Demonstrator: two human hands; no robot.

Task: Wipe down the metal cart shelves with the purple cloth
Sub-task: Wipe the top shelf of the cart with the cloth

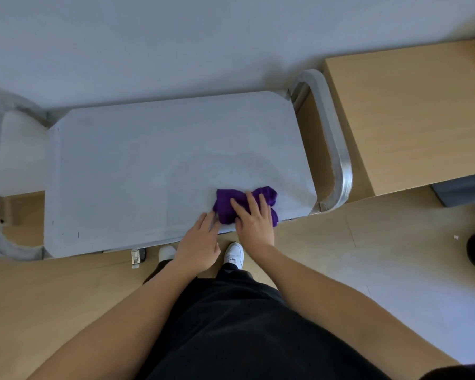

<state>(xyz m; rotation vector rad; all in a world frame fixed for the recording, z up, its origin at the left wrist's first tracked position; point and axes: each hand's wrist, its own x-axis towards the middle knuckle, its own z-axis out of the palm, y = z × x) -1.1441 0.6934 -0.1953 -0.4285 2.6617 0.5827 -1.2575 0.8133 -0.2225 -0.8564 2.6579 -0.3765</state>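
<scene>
Well, the purple cloth (pixel 266 195) lies bunched and creased on the metal cart's top shelf (pixel 148 165), close to its near edge and towards the right-end handle (pixel 337 149). The right hand (pixel 254 222) presses it flat, fingers straight and spread. The left hand (pixel 200 244), fingers extended too, touches the cloth's left side.

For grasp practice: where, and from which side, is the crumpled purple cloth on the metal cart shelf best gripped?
Probably the bunched far-right lobe of the crumpled purple cloth, pinched from above: it lies bare, while the right hand presses across the middle and the left hand crowds the left edge.
</scene>
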